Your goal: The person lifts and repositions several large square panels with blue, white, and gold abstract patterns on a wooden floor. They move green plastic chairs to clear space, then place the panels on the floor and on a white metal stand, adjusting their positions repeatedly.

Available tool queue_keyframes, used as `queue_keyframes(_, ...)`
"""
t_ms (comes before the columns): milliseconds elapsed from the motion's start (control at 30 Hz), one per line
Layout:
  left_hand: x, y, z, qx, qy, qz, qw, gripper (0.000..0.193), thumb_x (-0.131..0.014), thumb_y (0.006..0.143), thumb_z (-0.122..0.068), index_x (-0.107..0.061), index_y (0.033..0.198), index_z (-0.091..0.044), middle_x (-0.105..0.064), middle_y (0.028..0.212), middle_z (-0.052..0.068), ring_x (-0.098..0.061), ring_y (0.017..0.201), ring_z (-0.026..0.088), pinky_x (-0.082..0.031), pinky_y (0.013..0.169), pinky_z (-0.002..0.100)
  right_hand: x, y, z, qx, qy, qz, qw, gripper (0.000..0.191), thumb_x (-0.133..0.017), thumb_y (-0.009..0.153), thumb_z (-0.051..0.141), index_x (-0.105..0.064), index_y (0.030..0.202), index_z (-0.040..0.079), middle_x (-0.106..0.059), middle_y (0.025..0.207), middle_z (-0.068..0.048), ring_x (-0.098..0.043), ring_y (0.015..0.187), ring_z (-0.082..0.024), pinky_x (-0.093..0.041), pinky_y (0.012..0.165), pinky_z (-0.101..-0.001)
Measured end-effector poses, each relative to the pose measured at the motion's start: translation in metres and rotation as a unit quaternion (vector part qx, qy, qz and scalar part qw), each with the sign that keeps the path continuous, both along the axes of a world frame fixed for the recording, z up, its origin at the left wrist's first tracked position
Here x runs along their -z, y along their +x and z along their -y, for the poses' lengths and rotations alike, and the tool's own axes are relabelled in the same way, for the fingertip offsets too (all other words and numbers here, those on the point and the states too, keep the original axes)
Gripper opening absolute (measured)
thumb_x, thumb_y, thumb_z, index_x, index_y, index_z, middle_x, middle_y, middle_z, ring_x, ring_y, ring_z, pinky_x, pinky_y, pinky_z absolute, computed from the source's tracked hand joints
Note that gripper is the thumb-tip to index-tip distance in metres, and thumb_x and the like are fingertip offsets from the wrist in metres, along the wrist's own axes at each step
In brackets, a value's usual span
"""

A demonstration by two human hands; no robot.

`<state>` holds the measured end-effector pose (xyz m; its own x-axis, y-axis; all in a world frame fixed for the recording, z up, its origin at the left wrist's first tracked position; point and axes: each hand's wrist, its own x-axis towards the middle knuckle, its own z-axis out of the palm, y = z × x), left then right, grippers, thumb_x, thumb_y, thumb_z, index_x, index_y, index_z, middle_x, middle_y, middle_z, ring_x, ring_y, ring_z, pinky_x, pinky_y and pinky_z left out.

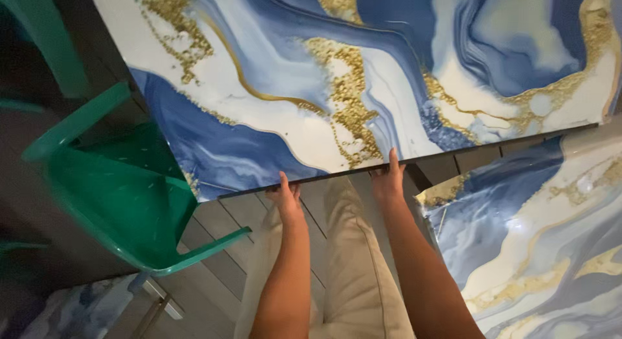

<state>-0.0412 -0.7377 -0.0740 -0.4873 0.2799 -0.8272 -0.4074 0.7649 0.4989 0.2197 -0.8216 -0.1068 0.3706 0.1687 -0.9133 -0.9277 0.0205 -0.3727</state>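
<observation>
Gripping near edge of marbled panel [337, 80] w/ both hands.
Left hand [285, 198] & right hand [387, 177] clamp the thin lower edge, thumbs on top, fingers underneath. Panel spans upper view, above wood floor [220, 248], green chair [123, 183] at left, second matching panel [544, 235] at right. Glossy blue-white swirl w/ gold veins; prob. stiff, heavy, slippery, chip-prone, so hold wide at edges.

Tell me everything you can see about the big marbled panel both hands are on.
The marbled panel is a large flat sheet, glossy, swirled in blue, white and glittery gold, with a thin dark near edge. It fills the upper view, tilted in frame. The left hand and right hand grip that near edge. A similar panel lies at right, a green plastic chair at left.
</observation>
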Motion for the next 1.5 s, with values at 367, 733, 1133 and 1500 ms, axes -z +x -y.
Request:
queue_keyframes(367, 0.012, -0.070, -0.015, 0.167, 0.047, -0.062, 0.983, 0.036, -0.081, 0.093, -0.017, -0.049, 0.105, -0.004, -0.062, 0.091, 0.007, -0.062, 0.075, 0.016, -0.056, 0.057, 0.028, -0.061, -0.119, -0.052, -0.097, 0.042, 0.047, 0.993, 0.090, -0.065, 0.097, 0.026, -0.002, 0.159, 0.014, -0.026, 0.161, -0.018, -0.028, 0.152, -0.036, -0.024, 0.122, -0.0603)
queue_keyframes(733, -0.044, -0.115, -0.029, 0.219, 0.101, 0.141, 0.960, 0.025, -0.070, 0.096, -0.024, -0.056, 0.109, -0.008, -0.062, 0.095, 0.004, -0.070, 0.082, 0.014, -0.054, 0.065, 0.026, -0.098, -0.190, -0.053, -0.121, 0.058, 0.075, 0.988, 0.083, -0.069, 0.093, 0.020, -0.018, 0.158, 0.009, -0.033, 0.155, -0.021, -0.037, 0.147, -0.035, -0.039, 0.119, -0.0488)
queue_keyframes(1133, -0.033, -0.157, -0.008, 0.202, 0.156, 0.137, 0.957, 0.027, -0.072, 0.096, -0.026, -0.058, 0.112, -0.009, -0.064, 0.098, 0.004, -0.071, 0.084, 0.015, -0.053, 0.066, 0.025, -0.101, -0.235, -0.029, -0.280, 0.100, 0.084, 0.951, 0.055, -0.070, 0.094, 0.021, -0.048, 0.143, 0.009, -0.059, 0.130, -0.008, -0.061, 0.120, -0.022, -0.051, 0.102, -0.0388)
queue_keyframes(1500, -0.074, -0.220, 0.012, 0.207, 0.264, 0.113, 0.935, 0.024, -0.069, 0.102, -0.027, -0.061, 0.111, -0.007, -0.064, 0.099, 0.003, -0.069, 0.090, 0.015, -0.053, 0.071, 0.027, -0.143, -0.301, -0.010, -0.358, 0.135, 0.069, 0.921, 0.046, -0.071, 0.096, 0.020, -0.055, 0.136, 0.004, -0.061, 0.119, -0.006, -0.062, 0.107, -0.017, -0.053, 0.095, -0.0351)
